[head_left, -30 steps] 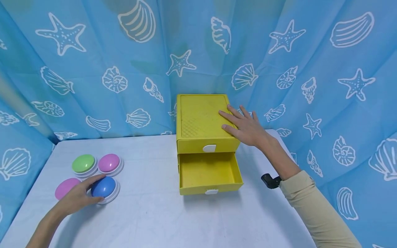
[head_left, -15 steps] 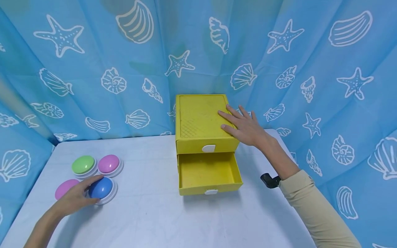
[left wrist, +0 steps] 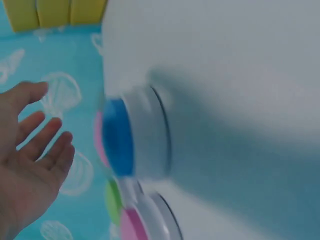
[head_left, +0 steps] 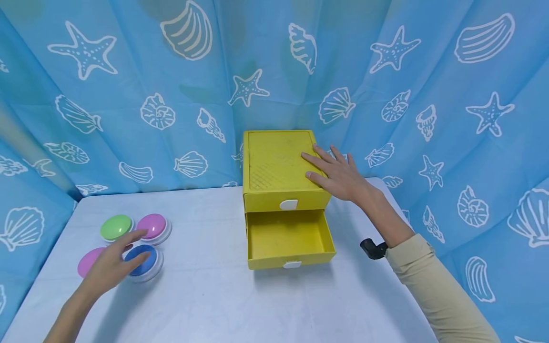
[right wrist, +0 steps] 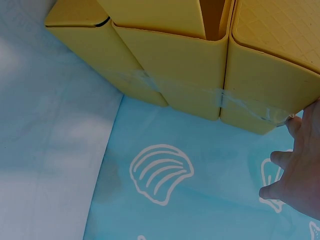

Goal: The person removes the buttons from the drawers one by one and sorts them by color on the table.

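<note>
In the head view my left hand hovers over a blue dome push button with a white base, fingers spread and holding nothing. The left wrist view shows those fingers apart from the button's blue top. My right hand rests with straight fingers on the top right edge of a yellow drawer cabinet. Its lower drawer is pulled out and bare inside, while the upper drawer is closed. In the right wrist view, the fingers lie at the cabinet's side.
Around the blue button stand a green button, a pink button and another pink button partly behind the left hand. A blue curtain with white shells hangs behind the white-covered table. A black wrist device sits by the right sleeve.
My left hand has let go of the blue button and lifted off it, its fingers opening. Just before, the button shifted slightly left. The right hand stays on the cabinet.
</note>
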`<state>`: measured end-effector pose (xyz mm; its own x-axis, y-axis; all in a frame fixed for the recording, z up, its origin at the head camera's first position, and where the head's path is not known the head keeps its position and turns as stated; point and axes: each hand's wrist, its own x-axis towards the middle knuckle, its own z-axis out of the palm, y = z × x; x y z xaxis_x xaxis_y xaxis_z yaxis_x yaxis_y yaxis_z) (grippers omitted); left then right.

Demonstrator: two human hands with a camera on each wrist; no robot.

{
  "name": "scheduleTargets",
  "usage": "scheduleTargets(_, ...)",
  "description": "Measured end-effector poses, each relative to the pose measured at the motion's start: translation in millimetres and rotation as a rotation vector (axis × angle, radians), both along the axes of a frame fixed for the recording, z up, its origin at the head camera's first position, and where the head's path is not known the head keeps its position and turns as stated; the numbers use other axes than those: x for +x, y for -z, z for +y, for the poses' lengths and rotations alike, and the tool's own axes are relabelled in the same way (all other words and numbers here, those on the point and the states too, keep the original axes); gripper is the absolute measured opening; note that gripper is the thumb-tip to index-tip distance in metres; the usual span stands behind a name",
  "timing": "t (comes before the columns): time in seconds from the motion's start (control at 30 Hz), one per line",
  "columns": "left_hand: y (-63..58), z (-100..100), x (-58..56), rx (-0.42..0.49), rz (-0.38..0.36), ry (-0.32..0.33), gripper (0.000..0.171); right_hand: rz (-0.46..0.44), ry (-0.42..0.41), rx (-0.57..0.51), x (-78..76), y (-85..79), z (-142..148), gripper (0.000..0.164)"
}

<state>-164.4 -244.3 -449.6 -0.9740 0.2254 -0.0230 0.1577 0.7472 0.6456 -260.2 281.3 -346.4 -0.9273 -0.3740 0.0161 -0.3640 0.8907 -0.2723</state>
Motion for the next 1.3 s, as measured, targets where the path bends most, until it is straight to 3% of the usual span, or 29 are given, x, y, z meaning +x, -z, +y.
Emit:
scheduleTargets(0.17,-14.8,27.4,10.8,0.100,0.149,-0.034,0.049,-0.005,-0.003,-0.003,-0.6,0.0,0.0,0.066)
scheduleTargets(0.37,-34.1,63.9,27.1,0.192,0.250,-0.026,0.040,-0.003,-0.003,-0.003,-0.3,-0.6,0.5,0.068)
scheduleTargets(0.53,-46.0,85.7,40.8,0.233,0.313,-0.003,0.040,-0.001,-0.007,-0.009,-0.7,0.7,0.8,0.068)
scheduleTargets(0.73,-51.1,108.1,52.6,0.300,0.352,0.058,0.043,-0.005,-0.003,-0.008,-1.5,0.7,1.1,0.066)
scheduleTargets(0.9,-54.2,130.3,63.6,0.327,0.338,0.051,0.045,-0.010,-0.004,-0.005,-1.4,0.2,0.9,0.066)
scheduleTargets(1.13,-48.8,164.1,75.5,0.384,0.196,0.005,0.043,-0.010,-0.004,0.003,-1.3,0.4,0.4,0.066)
scheduleTargets(1.3,-38.1,186.6,85.2,0.463,0.104,0.015,0.040,-0.011,-0.003,0.004,-1.0,-0.2,1.1,0.067)
